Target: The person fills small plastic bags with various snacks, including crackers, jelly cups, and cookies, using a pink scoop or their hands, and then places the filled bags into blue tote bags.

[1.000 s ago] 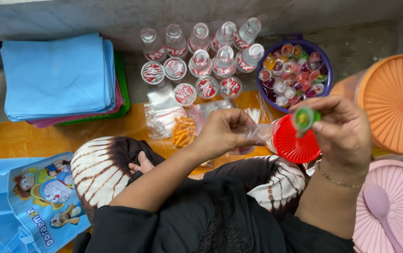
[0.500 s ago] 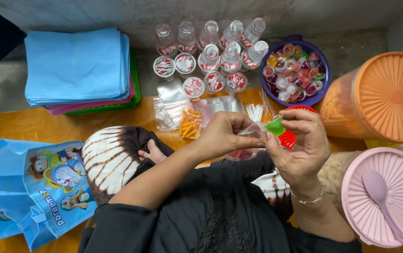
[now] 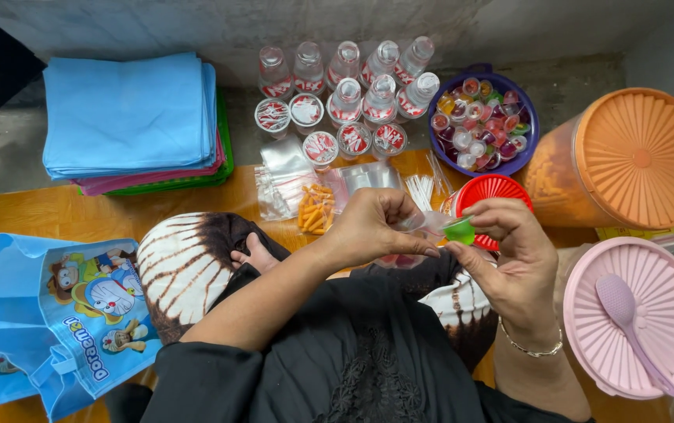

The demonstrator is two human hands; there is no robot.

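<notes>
My right hand (image 3: 509, 258) pinches a small green jelly cup (image 3: 460, 230) between thumb and fingers. My left hand (image 3: 372, 225) holds a small clear plastic bag (image 3: 417, 222) right beside the cup, its mouth touching the cup. Both hands hover over my lap, just in front of a red lid (image 3: 487, 193). A purple bowl (image 3: 530, 117) of many coloured jelly cups stands beyond the red lid.
Several small water bottles and sealed cups (image 3: 345, 102) line the wall. A bag of orange snacks (image 3: 316, 207) and clear bags (image 3: 282, 176) lie on the yellow mat. Folded blue cloth bags (image 3: 129, 113) are stacked left, a printed blue bag (image 3: 55, 313) below. An orange-lidded tub (image 3: 634, 157) and pink lid with spoon (image 3: 634, 313) stand right.
My hands dropped lower and closer together. The green jelly cup, first held up over the red lid, now sits at the mouth of the clear bag.
</notes>
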